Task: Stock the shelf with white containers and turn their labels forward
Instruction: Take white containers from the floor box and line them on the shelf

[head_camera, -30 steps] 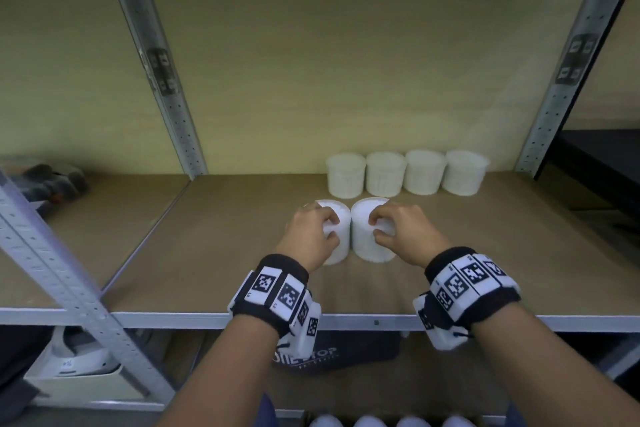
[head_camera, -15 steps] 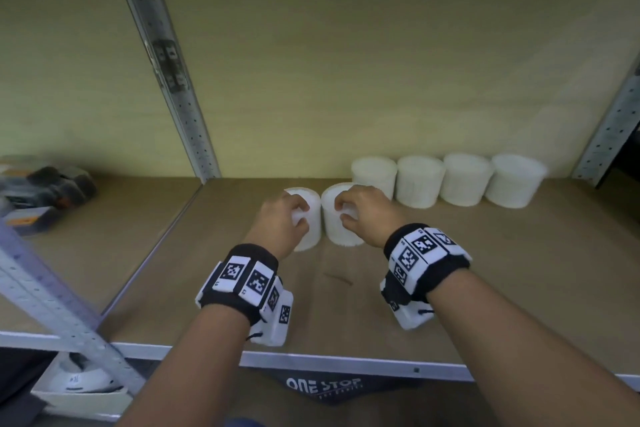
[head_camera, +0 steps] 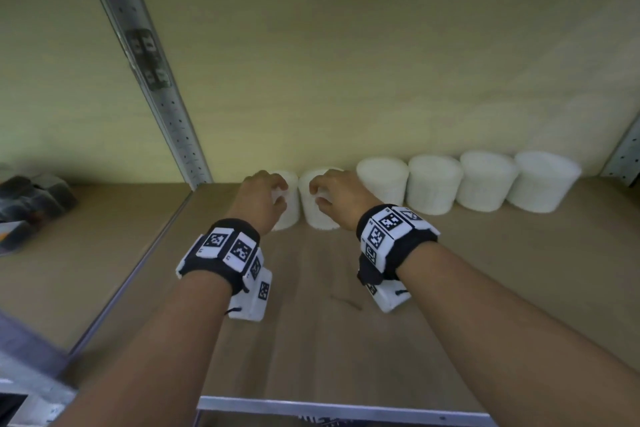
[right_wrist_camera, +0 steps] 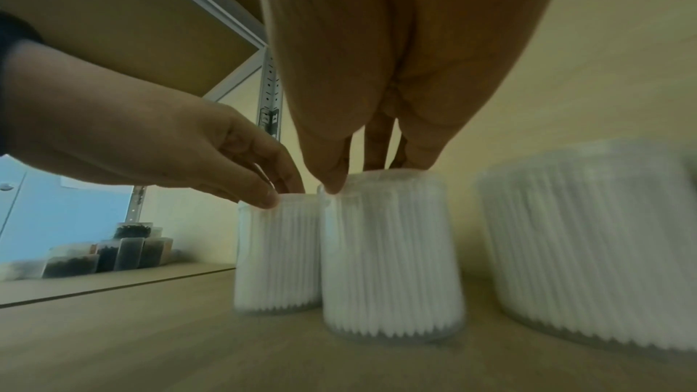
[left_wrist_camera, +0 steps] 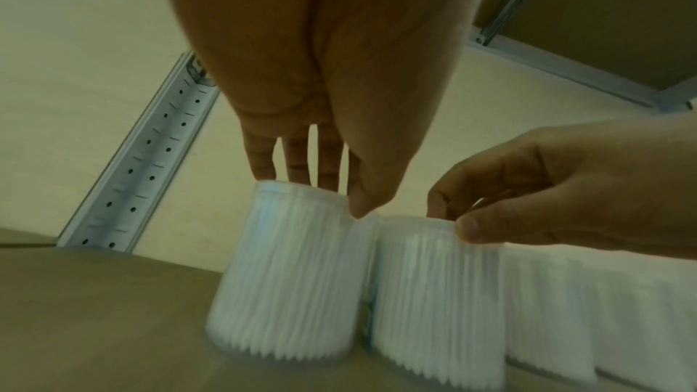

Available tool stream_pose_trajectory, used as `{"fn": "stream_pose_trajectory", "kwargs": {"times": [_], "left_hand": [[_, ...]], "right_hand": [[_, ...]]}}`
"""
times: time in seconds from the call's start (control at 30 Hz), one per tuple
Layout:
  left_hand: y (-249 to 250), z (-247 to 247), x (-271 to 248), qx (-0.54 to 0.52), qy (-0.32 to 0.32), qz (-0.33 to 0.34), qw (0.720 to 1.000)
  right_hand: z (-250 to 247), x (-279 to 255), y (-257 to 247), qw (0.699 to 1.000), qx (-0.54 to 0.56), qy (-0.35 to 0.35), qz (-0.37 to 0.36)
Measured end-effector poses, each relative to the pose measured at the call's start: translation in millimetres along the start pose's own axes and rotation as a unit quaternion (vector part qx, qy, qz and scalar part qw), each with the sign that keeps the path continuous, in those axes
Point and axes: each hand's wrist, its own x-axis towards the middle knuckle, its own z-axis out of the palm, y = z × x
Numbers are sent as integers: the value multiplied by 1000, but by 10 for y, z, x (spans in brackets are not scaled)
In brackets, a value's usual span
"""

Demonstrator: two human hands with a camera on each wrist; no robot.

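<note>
At shelf [head_camera: 450, 288] back, hands [head_camera: 263, 199] [head_camera: 341, 198] each pinching a container [left_wrist_camera: 286, 273] [right_wrist_camera: 392, 258] rim; cotton swabs visible only from wrists.

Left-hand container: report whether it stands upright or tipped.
Upright. The left-hand container stands with its base flat on the shelf, walls vertical, while the left hand grips its top rim.

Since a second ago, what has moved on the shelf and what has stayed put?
Both held containers slid back from mid-shelf to join the back row: the left hand grips the left container, the right hand grips the right container, now beside the four containers. Those four stayed put; both grips are unchanged.
</note>
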Motion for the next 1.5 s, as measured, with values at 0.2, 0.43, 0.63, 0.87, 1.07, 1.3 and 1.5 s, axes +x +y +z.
{"fn": "stream_pose_trajectory", "kwargs": {"times": [0.2, 0.43, 0.63, 0.87, 1.07, 1.3, 1.5], "left_hand": [[-36, 78, 227, 5, 6, 12, 1000], [24, 146, 353, -12, 19, 31, 999], [63, 108, 322, -20, 6, 16, 1000], [323, -69, -60, -54, -8, 29, 998], [781, -316, -612, -66, -43, 25, 997], [1241, -469, -1507, -61, -70, 47, 995], [1486, -353, -2203, -53, -107, 50, 992]], "right_hand": [[38, 195, 112, 1000, 4, 6, 12], [7, 302, 210, 999, 7, 13, 30], [-17, 201, 183, 999, 26, 17, 29], [-306, -304, 148, 992, 63, 71, 79], [-562, -1040, -10, 995, 30, 32, 86], [-688, -2013, -217, 992, 44, 22, 120], [-635, -2770, -266, 989, 34, 20, 142]]}}
